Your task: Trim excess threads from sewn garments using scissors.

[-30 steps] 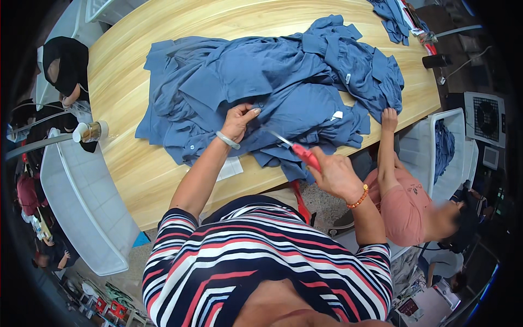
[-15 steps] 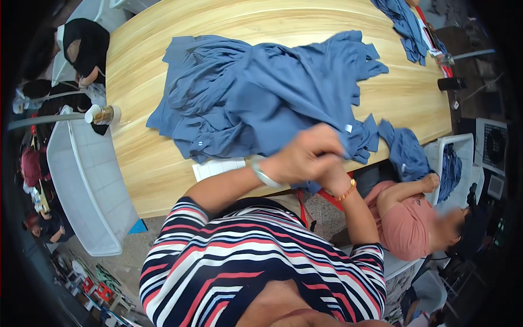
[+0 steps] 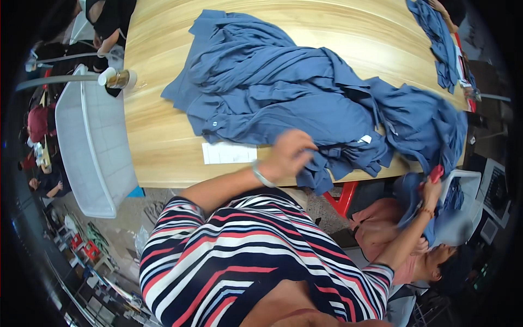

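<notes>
A pile of blue-grey shirts lies rumpled across the wooden table. Just in front of the pile's near edge is my left hand, slightly blurred, its fingers loosely bent and apart with nothing seen in them. My right arm reaches out to the right, past the table's near edge. There my right hand is closed on a small red object whose kind I cannot make out. Beside it, another blue-grey garment spreads from the pile toward the table's right edge. A white label shows on the cloth.
A white paper sheet lies at the table's near edge. A capped jar stands at the left edge, beside a large white bin. A co-worker in pink sits close at the right, by a white crate holding blue cloth.
My hands have parted: the right has moved far right, while the left stays by the pile. The garment at the right now spreads over the table corner. The view has shifted.
</notes>
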Available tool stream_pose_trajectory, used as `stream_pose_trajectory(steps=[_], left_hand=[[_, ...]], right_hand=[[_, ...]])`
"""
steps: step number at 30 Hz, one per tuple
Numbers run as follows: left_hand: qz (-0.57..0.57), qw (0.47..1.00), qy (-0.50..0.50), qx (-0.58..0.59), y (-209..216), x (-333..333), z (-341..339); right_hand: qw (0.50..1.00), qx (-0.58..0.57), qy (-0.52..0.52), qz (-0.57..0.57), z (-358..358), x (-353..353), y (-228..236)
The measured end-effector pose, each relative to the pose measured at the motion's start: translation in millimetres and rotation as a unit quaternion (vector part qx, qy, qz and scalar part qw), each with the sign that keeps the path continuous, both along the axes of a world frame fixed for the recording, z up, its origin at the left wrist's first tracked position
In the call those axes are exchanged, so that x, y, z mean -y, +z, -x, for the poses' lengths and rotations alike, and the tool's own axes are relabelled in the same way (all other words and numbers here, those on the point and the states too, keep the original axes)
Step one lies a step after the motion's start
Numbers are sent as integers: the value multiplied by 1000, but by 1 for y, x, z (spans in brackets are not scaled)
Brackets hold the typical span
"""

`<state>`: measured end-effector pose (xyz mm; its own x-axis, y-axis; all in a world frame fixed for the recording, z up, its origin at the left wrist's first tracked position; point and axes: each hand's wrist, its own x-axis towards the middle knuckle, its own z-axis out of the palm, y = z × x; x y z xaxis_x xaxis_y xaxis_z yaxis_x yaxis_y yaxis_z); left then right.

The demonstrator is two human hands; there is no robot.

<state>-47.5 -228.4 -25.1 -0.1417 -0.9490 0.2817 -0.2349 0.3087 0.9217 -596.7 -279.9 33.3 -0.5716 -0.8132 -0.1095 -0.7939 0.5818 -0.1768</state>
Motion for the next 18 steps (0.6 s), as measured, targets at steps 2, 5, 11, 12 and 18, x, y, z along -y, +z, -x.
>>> stream_pose_trajectory(steps=[2,5,11,12,18], left_hand=[[-20,981,122,148,-24,-8,-65],[-57,901,240,356,-49,-31,-143],[-180,905,170,345,-60,-66,-186],[-211,919,119,312,-60,-72,-188],[-407,910,-1,78,-51,-85,-166]], right_hand=[[987,161,5,-21,-85,-24,9],[960,250,121,-23,-175,-39,4],[895,243,368,-67,-327,-40,21],[879,248,399,-79,-345,-43,26],[829,191,506,-141,-398,-74,14]])
